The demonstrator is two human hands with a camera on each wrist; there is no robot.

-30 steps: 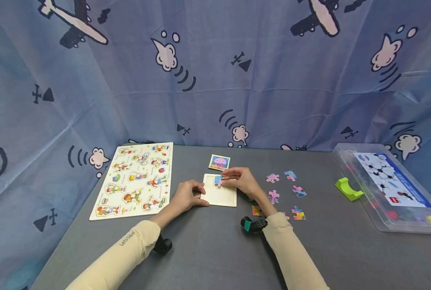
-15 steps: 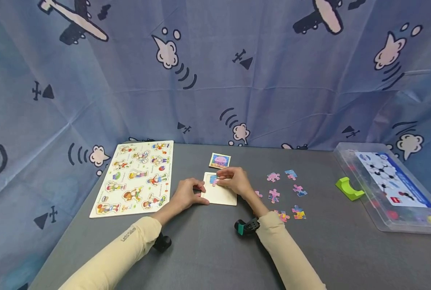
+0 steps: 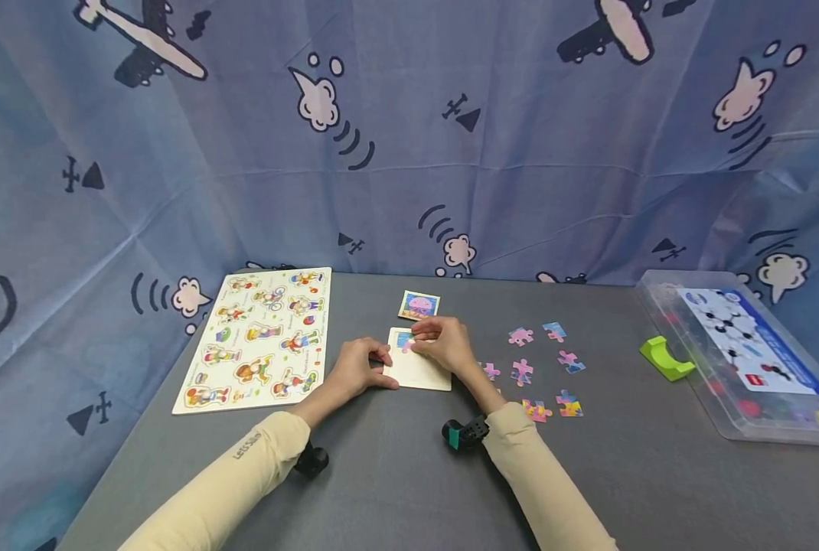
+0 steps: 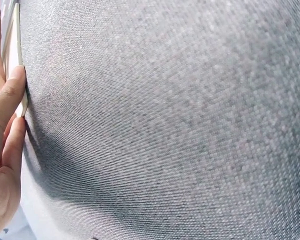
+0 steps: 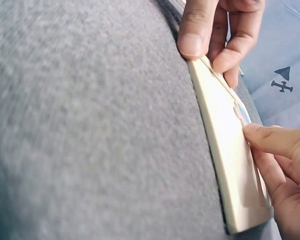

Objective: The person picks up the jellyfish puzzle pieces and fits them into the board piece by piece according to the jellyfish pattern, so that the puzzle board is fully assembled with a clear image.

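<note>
A square cream puzzle tray (image 3: 419,376) lies on the grey table in front of me. My left hand (image 3: 351,369) holds its left edge between thumb and fingers, also visible in the right wrist view, where the tray's side (image 5: 225,165) shows. A blue and pink jigsaw piece (image 3: 403,340) sits in the tray's upper left corner. My right hand (image 3: 447,349) has its thumb and fingers on this piece, pinching it; the fingertips hide part of it. Just behind the tray is a small square picture tile (image 3: 419,305) with a pink figure.
Several loose jigsaw pieces (image 3: 522,373) lie to the right of my right hand. A large board with figures (image 3: 258,337) is at left. At right stand a green curved block (image 3: 666,358) and a clear plastic box (image 3: 747,352). A patterned blue cloth (image 3: 409,153) hangs behind.
My right hand has carried the jigsaw piece a little left into the tray's upper left corner, then stayed nearly still. My left hand has kept its hold on the tray edge.
</note>
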